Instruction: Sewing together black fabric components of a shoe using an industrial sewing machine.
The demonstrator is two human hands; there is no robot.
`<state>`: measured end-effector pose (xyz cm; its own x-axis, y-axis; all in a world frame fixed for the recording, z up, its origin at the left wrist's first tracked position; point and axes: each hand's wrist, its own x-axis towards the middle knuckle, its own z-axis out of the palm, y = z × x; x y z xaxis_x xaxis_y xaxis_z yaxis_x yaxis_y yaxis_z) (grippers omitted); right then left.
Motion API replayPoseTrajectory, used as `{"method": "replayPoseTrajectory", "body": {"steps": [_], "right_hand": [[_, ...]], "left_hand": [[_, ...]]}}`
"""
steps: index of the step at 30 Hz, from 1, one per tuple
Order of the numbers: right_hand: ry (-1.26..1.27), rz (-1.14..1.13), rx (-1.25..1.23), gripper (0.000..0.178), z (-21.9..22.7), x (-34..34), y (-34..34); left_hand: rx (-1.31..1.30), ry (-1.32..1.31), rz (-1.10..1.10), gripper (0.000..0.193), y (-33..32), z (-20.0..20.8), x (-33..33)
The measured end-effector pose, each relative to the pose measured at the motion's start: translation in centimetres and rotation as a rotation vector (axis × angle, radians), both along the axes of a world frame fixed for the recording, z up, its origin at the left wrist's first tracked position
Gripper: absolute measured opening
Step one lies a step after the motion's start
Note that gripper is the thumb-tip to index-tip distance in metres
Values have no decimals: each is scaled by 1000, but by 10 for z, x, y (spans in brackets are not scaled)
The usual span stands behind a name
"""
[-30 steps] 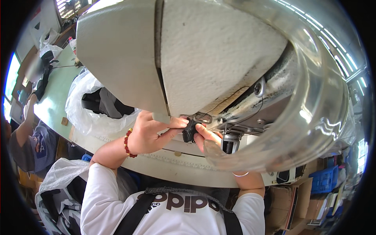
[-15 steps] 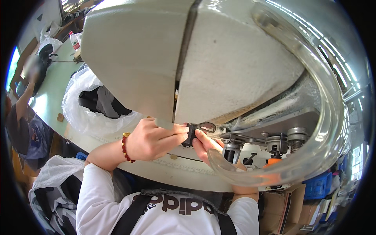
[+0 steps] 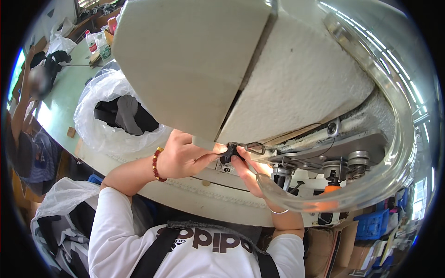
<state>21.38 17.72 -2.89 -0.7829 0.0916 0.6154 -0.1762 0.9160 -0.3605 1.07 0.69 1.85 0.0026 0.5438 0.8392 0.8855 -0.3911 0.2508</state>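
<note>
A small black piece of fabric [image 3: 226,155] is pinched between my two hands, under the front of a large cream sewing machine head [image 3: 185,60]. My left hand [image 3: 185,155], with a beaded bracelet at its wrist, grips the piece's left side with thumb and fingers pressed together. From the other side, the fingers of my right hand [image 3: 248,171] press on its right edge; part of this hand is behind the machine's clear curved guard [image 3: 296,199]. A wire loop [image 3: 255,148] sits just right of the fabric. Fingers and machine hide the needle area.
Left of the machine, a white plastic bag [image 3: 88,120] holds black and grey fabric pieces. Another bag [image 3: 65,199] of cloth lies lower left. Bottles [image 3: 91,41] stand on the far table. A person [image 3: 37,148] is at the left. Cardboard boxes [image 3: 322,250] and a blue crate [image 3: 373,224] are lower right.
The black fabric looks more bunched between my fingers, and my right hand shows more fully. The whole view has shifted, with the machine head now further right in it.
</note>
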Motion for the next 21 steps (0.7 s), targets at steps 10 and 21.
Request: {"method": "replayPoseTrajectory", "body": {"steps": [10,21], "right_hand": [[-344,7,-1304,37,-22,8,0],[-177,351,-1306,36,-14,0,-13]], "left_hand": [[325,336,-50,15,19,-20,-8],[207,201,-50,19,10,-29,0]]}}
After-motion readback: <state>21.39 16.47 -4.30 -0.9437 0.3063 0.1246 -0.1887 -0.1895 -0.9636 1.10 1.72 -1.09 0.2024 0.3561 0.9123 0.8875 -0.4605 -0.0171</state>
